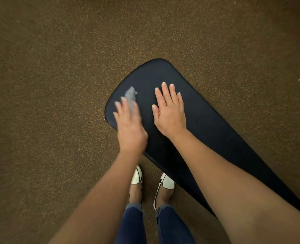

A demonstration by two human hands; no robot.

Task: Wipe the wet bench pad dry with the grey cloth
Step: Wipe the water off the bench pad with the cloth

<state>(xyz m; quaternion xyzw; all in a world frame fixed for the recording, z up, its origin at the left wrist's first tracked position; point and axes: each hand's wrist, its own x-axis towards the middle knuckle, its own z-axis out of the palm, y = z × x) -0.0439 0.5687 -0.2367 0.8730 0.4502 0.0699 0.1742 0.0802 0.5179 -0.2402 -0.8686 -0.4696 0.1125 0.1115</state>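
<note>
A dark navy bench pad (207, 110) runs from the middle of the view down to the lower right, its rounded end pointing away from me. A small grey cloth (130, 95) lies near the pad's left edge. My left hand (129, 124) is on top of it with fingers stretched out, pressing it to the pad; the hand is blurred by motion and most of the cloth is hidden beneath it. My right hand (169, 110) lies flat on the middle of the pad, palm down, fingers straight and spread.
Speckled brown rubber floor (57, 85) surrounds the bench on all sides. My feet in white shoes (136, 176) and blue jeans stand close against the pad's near left edge.
</note>
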